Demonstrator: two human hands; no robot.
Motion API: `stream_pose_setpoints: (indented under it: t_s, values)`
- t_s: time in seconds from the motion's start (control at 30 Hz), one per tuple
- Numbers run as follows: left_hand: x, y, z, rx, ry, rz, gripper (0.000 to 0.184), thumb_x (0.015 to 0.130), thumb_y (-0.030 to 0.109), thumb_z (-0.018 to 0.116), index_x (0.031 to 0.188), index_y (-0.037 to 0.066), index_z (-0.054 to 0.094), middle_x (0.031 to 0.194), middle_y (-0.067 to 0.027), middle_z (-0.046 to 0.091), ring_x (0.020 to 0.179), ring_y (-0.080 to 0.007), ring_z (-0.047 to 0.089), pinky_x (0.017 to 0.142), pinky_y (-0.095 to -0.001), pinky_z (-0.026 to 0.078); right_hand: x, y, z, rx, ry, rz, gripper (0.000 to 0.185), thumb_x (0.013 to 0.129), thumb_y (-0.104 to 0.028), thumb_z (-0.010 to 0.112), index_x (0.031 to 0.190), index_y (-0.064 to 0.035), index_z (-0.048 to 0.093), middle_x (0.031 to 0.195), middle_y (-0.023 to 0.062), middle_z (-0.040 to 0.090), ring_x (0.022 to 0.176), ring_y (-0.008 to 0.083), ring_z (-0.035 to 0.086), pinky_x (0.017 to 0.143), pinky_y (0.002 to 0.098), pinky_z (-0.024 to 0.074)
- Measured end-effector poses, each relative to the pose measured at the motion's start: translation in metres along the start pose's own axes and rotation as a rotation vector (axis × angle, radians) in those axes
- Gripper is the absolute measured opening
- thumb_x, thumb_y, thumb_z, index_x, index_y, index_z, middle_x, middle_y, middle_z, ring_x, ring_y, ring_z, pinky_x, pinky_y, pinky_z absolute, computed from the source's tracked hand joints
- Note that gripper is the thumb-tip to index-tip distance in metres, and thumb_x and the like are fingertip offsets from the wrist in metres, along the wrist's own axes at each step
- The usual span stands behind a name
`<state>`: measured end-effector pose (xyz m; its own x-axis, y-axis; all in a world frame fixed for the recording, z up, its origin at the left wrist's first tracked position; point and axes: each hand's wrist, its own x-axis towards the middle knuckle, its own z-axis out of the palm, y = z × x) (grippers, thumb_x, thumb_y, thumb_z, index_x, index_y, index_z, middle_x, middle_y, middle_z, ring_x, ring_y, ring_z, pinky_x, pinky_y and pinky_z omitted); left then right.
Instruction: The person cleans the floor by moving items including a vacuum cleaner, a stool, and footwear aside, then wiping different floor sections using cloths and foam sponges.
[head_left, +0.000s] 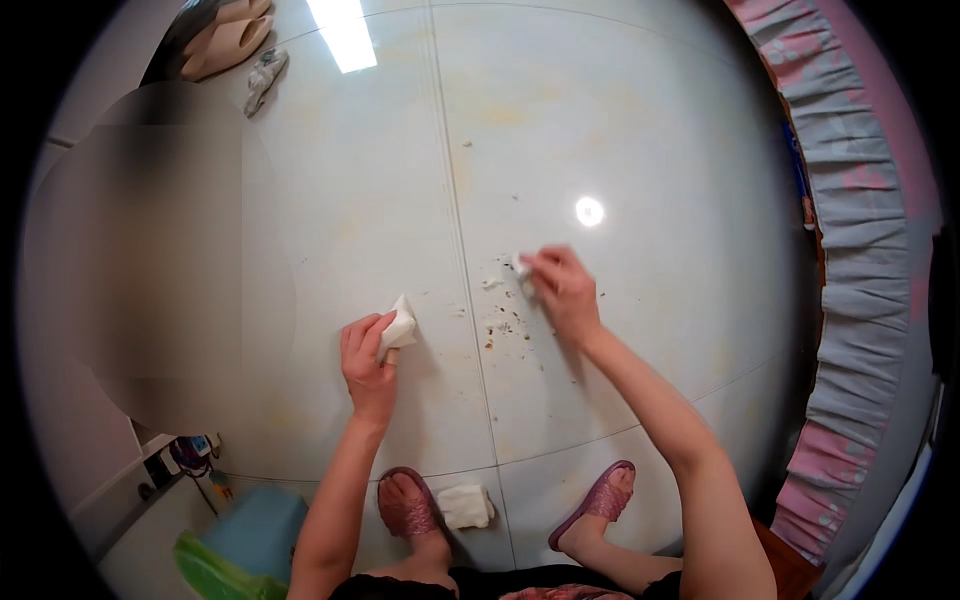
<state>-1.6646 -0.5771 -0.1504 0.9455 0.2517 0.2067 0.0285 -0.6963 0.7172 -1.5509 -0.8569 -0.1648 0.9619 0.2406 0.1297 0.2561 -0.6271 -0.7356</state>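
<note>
Folded white tissue [399, 326] is pinched in my left hand [368, 362], low over the tiled floor [540, 110]. My right hand [565, 296] has its fingers closed on a small white wad [521, 266], perhaps tissue; motion blurs the fingertips. Between the hands, dark and brown crumbs [505, 325] lie scattered along a tile seam, with small white scraps [491, 284] among them. The right fingers are at the upper right edge of these crumbs. A folded white tissue stack [465, 506] rests on the floor between my feet.
My feet wear pink sandals [408, 512]. A blue bin [258, 530] and a green plastic item [215, 570] stand lower left, near cables [190, 455]. Beige slippers [232, 40] and a crumpled item [265, 82] lie upper left. A ruffled bed skirt [855, 260] lines the right.
</note>
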Motion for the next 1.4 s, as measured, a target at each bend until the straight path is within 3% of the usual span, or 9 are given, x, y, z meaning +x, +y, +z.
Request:
stream_pose_setpoints:
  t_s: [0.17, 0.23, 0.4, 0.53, 0.73, 0.8, 0.97, 1.2, 1.4]
  values:
    - [0.004, -0.001, -0.004, 0.004, -0.027, 0.015, 0.05, 0.064, -0.014, 0.066, 0.11, 0.005, 0.07, 0.104, -0.0085, 0.064, 0.098, -0.0304, 0.059, 0.085, -0.0387, 0.049, 0.14, 0.006, 0.015, 0.041, 0.156, -0.047, 0.025, 0.086, 0.0, 0.065, 0.107, -0.0105, 0.073, 0.102, 0.0106, 0.063, 0.081, 0.0265, 0.064, 0.074, 0.0352, 0.0516]
    - [0.004, -0.004, -0.003, -0.007, -0.023, 0.008, 0.051, 0.063, -0.014, 0.066, 0.11, 0.005, 0.07, 0.103, -0.0084, 0.064, 0.097, -0.0303, 0.059, 0.085, -0.0386, 0.049, 0.147, 0.016, 0.026, 0.044, 0.085, 0.036, 0.028, 0.084, 0.003, 0.064, 0.106, -0.0106, 0.074, 0.102, 0.0106, 0.064, 0.082, 0.0268, 0.065, 0.076, 0.0352, 0.0525]
    - [0.004, -0.01, -0.001, -0.03, -0.021, -0.011, 0.052, 0.061, -0.014, 0.066, 0.109, 0.006, 0.07, 0.104, -0.0086, 0.064, 0.097, -0.0302, 0.059, 0.084, -0.0393, 0.049, 0.027, -0.005, 0.023, -0.014, -0.219, -0.119, 0.039, 0.077, 0.013, 0.058, 0.102, -0.0111, 0.076, 0.105, 0.0093, 0.065, 0.093, 0.0235, 0.066, 0.081, 0.0317, 0.054]
    - [0.002, -0.008, -0.004, -0.043, -0.033, -0.035, 0.055, 0.06, -0.013, 0.067, 0.11, 0.008, 0.069, 0.104, -0.0086, 0.065, 0.098, -0.0302, 0.059, 0.084, -0.0398, 0.048, 0.04, -0.019, 0.016, 0.109, -0.348, -0.093, 0.041, 0.075, 0.014, 0.06, 0.102, -0.0117, 0.076, 0.102, 0.0079, 0.064, 0.092, 0.0211, 0.065, 0.082, 0.0304, 0.0531]
    - [0.006, -0.01, -0.008, -0.058, -0.029, 0.008, 0.053, 0.061, -0.015, 0.063, 0.111, 0.004, 0.069, 0.103, -0.0107, 0.064, 0.097, -0.0319, 0.059, 0.083, -0.0391, 0.05, 0.225, -0.025, 0.068, 0.184, 0.149, 0.018, 0.038, 0.081, 0.015, 0.052, 0.1, -0.0088, 0.076, 0.1, 0.0053, 0.062, 0.082, 0.0177, 0.065, 0.079, 0.0275, 0.053]
    - [0.006, -0.009, -0.01, -0.065, -0.035, 0.005, 0.053, 0.061, -0.014, 0.064, 0.111, 0.004, 0.069, 0.104, -0.0108, 0.064, 0.097, -0.032, 0.059, 0.083, -0.039, 0.05, 0.23, -0.022, 0.087, 0.187, 0.116, 0.068, 0.037, 0.08, 0.016, 0.053, 0.098, -0.0073, 0.075, 0.099, 0.0043, 0.062, 0.083, 0.0169, 0.064, 0.078, 0.0271, 0.0528]
    - [0.006, -0.007, -0.012, -0.082, -0.046, -0.013, 0.052, 0.062, -0.015, 0.064, 0.11, 0.004, 0.068, 0.104, -0.0109, 0.064, 0.097, -0.0316, 0.059, 0.082, -0.0389, 0.05, 0.111, -0.044, 0.078, 0.063, -0.298, -0.111, 0.038, 0.075, 0.013, 0.057, 0.098, -0.0115, 0.074, 0.106, 0.0074, 0.063, 0.096, 0.025, 0.063, 0.082, 0.0315, 0.0528]
    - [0.0, -0.015, -0.008, -0.085, -0.005, 0.059, 0.05, 0.064, -0.014, 0.062, 0.109, 0.006, 0.07, 0.103, -0.0074, 0.065, 0.096, -0.0293, 0.06, 0.081, -0.0386, 0.047, -0.036, -0.042, 0.01, -0.034, -0.635, -0.211, 0.04, 0.075, 0.011, 0.063, 0.103, -0.0152, 0.075, 0.105, 0.006, 0.062, 0.093, 0.023, 0.062, 0.08, 0.0308, 0.0533]
    - [-0.004, -0.016, -0.007, -0.081, -0.014, 0.045, 0.048, 0.065, -0.014, 0.062, 0.109, 0.006, 0.07, 0.104, -0.0071, 0.065, 0.097, -0.0288, 0.059, 0.084, -0.0395, 0.047, 0.046, -0.009, -0.02, 0.024, 0.067, 0.107, 0.036, 0.082, 0.013, 0.059, 0.106, -0.0088, 0.075, 0.099, 0.007, 0.063, 0.082, 0.0183, 0.063, 0.076, 0.0291, 0.0525]
